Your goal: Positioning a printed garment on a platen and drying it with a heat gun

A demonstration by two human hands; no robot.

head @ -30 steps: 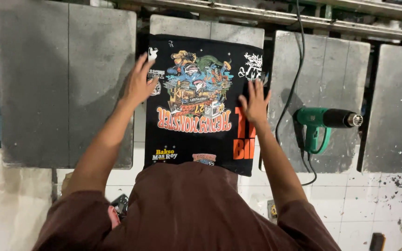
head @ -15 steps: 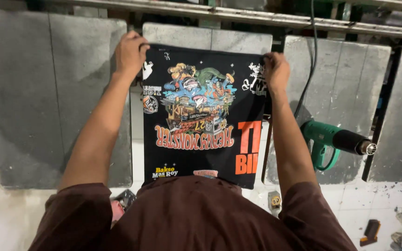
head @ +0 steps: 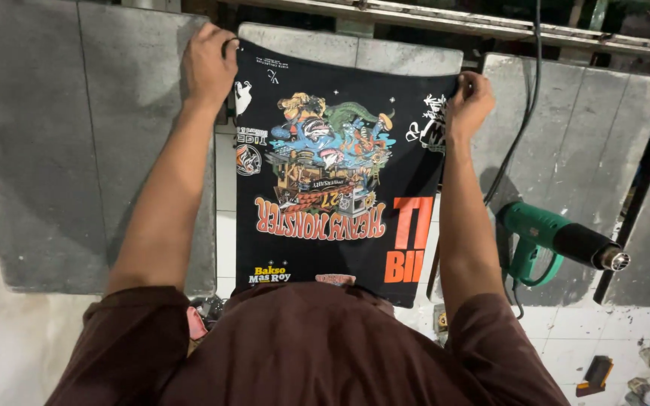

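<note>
A black sheet (head: 332, 180) printed with a colourful cartoon design and orange lettering lies over a narrow grey board (head: 385, 53) in front of me. My left hand (head: 208, 64) grips the sheet's far left corner. My right hand (head: 469, 105) pinches its far right corner. Both arms reach forward along the sheet's sides, in dark brown sleeves.
Grey boards stand at the left (head: 54, 143) and right (head: 588, 135). A green heat gun (head: 558, 240) with a black nozzle lies on the right board, its black cable (head: 524, 113) running up past my right hand. Small items lie on the white tiled floor (head: 596, 376).
Both hands slid from the middle of the print up to the sheet's far corners and closed on them. The view shifted slightly toward the boards.
</note>
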